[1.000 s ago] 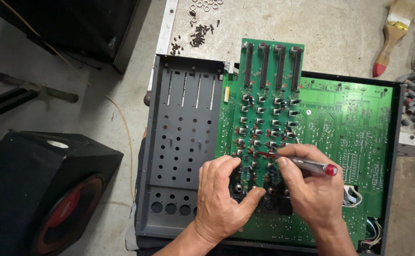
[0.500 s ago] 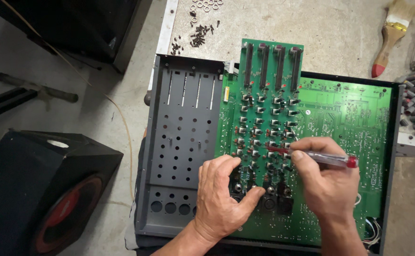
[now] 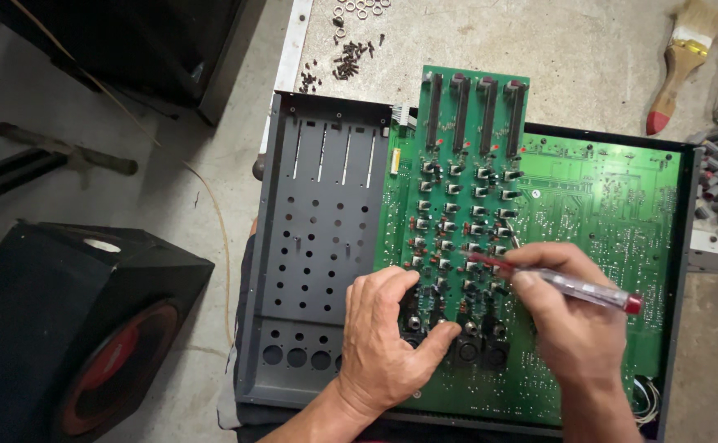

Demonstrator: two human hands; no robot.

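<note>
L hand (image 3: 383,344) flat, fingers spread, bracing green circuit board (image 3: 605,213); R hand (image 3: 576,324) pinching clear-handled screwdriver (image 3: 564,283), tip on pots just above L fingertips—needs steady tip seating.

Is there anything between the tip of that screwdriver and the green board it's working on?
Nothing visible does. The right hand holds the screwdriver with its tip already among the small components of the circuit board.
</note>
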